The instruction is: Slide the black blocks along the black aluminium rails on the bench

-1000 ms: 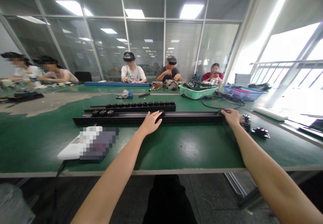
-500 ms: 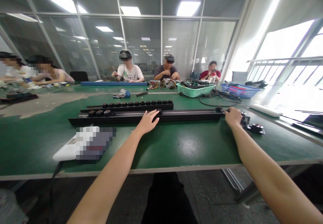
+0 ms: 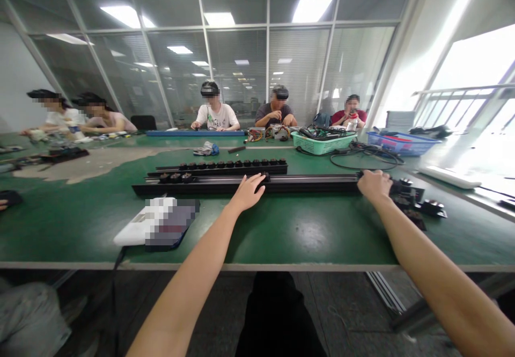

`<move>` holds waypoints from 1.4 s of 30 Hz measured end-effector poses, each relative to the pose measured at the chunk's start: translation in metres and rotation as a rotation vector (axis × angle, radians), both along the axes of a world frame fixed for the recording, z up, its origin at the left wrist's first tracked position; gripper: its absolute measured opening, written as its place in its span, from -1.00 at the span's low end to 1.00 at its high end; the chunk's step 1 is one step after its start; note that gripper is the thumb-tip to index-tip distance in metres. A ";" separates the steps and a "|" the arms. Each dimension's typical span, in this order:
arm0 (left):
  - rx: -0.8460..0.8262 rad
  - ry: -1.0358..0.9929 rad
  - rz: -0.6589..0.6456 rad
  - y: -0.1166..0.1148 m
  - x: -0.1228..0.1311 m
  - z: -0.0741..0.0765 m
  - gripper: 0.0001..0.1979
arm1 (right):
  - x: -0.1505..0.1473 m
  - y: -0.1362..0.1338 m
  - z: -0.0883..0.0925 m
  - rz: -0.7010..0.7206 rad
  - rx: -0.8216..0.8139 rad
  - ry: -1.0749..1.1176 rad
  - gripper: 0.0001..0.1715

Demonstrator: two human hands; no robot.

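Glass partition walls (image 3: 237, 72) with slatted blinds are being lit by ceiling panels, and a long green-topped table (image 3: 306, 233) is being used by several seated people. At the far left, two co-workers (image 3: 96, 115) are being seen bent over small parts, and a blue strip (image 3: 189, 133) is being carried along the table's far side, in front of three more seated co-workers (image 3: 277, 113). Nearer, a pixelated white object (image 3: 156, 223) is being left on the green surface, just in front of the rail's left end. Behind that rail, a second black rail (image 3: 217, 170) is being kept parallel and close, with a row of small black components (image 3: 231, 162) mounted along it. A long black aluminium rail (image 3: 241, 186) is being touched by both hands. The left hand (image 3: 247, 193) is being laid on its top edge, with the fingers (image 3: 257, 181) spread slightly and reaching a small black block (image 3: 265, 177). The right hand (image 3: 374, 184) is being placed over the rail's right end, with the fingers (image 3: 364, 175) curled closely around it. Just beyond, black parts (image 3: 432, 208) are being left on the table. Farther back, a green plastic basket (image 3: 324, 143) is being filled with cables, beside a coiled black cable (image 3: 366, 158) and a blue plastic basket (image 3: 402, 143).
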State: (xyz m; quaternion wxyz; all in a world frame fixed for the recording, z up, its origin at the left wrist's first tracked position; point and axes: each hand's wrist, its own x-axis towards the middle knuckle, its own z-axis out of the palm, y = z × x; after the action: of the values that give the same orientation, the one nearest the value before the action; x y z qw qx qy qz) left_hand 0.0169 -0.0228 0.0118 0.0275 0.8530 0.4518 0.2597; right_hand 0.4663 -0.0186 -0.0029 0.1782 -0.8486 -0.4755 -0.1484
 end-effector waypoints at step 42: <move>0.153 -0.130 0.838 0.010 -0.061 0.005 -0.61 | -0.302 0.027 0.007 0.980 0.079 0.105 -0.43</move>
State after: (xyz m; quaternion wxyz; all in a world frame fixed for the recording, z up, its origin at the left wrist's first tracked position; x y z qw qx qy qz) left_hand -0.0440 -0.0127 0.0165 -0.1154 0.5773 0.7360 0.3343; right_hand 0.1647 0.0087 0.0045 0.2828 -0.5240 -0.8031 -0.0220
